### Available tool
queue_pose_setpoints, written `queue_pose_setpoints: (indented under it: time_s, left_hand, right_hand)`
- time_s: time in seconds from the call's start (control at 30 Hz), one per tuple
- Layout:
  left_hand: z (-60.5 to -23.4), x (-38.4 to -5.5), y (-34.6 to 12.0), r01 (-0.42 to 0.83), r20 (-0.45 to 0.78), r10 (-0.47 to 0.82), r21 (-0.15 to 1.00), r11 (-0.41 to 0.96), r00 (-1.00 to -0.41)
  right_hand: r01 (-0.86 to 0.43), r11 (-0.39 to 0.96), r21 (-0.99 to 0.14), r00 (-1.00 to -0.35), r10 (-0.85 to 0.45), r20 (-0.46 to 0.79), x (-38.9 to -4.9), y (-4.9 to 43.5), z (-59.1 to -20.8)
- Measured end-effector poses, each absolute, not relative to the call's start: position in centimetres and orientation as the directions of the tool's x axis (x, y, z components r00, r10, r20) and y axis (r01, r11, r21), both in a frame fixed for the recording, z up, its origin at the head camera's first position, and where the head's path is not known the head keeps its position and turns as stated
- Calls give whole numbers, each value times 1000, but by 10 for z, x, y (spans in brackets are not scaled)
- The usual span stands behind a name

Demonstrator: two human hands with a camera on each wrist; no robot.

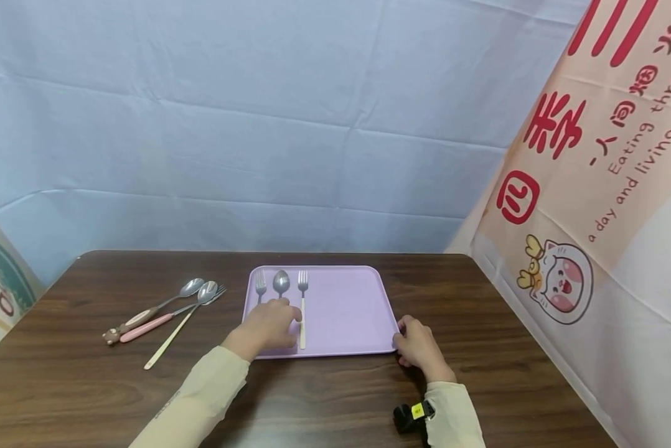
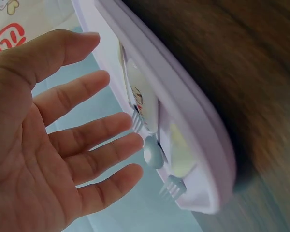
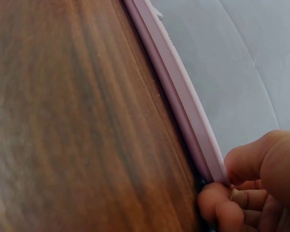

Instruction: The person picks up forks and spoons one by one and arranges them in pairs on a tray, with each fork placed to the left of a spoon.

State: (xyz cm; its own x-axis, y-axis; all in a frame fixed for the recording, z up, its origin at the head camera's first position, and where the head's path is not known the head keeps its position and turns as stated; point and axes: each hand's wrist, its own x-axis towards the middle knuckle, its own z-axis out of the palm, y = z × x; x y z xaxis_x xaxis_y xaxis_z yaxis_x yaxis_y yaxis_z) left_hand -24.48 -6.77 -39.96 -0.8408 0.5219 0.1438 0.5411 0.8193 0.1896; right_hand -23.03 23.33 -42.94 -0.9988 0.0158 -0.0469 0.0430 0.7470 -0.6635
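A lilac rectangular tray (image 1: 347, 311) lies on the brown wooden table. Over its left part hovers my left hand (image 1: 272, 325), fingers spread and relaxed, holding nothing; the left wrist view shows its bare palm (image 2: 34, 159). On the tray, side by side, are a fork (image 1: 260, 283), a spoon (image 1: 281, 283) and a second fork (image 1: 303, 311) with a pale cream handle. My left hand hides the handles of the first two in the head view. At the tray's front right corner my right hand (image 1: 421, 346) pinches the rim between thumb (image 3: 246, 162) and curled fingers.
Left of the tray lie a spoon (image 1: 192, 287) with a bear-tipped brown handle, a pink-handled fork (image 1: 150, 326) and a cream-handled spoon (image 1: 173, 339), partly crossing. A pale blue cloth (image 1: 257, 124) hangs behind the table; a printed cloth (image 1: 610, 205) hangs at right.
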Motion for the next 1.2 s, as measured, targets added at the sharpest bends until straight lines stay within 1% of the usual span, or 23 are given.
queue_pose_setpoints:
  time_s: [0.1, 0.33, 0.67, 0.9, 1.2]
  left_hand:
    - [-401, -244, -71, 532, 151, 511, 172, 829, -846]
    - [-400, -242, -84, 508, 159, 484, 191, 840, -860]
    - [-400, -240, -118, 426, 164, 397, 214, 879, -903]
    - [-403, -239, -145, 417, 204, 379, 200, 886, -903]
    - [-409, -237, -167, 407, 172, 375, 228, 885, -911]
  right_hand:
    - [45, 746, -665, -999, 16, -49, -231, 233, -430]
    - [46, 747, -663, -999, 15, -52, -231, 234, -430]
    - [45, 748, -663, -999, 21, -44, -231, 233, -430]
    - [43, 753, -657, -999, 16, -47, -231, 234, -431]
    - [42, 753, -656, -999, 16, -46, -230, 233, -429]
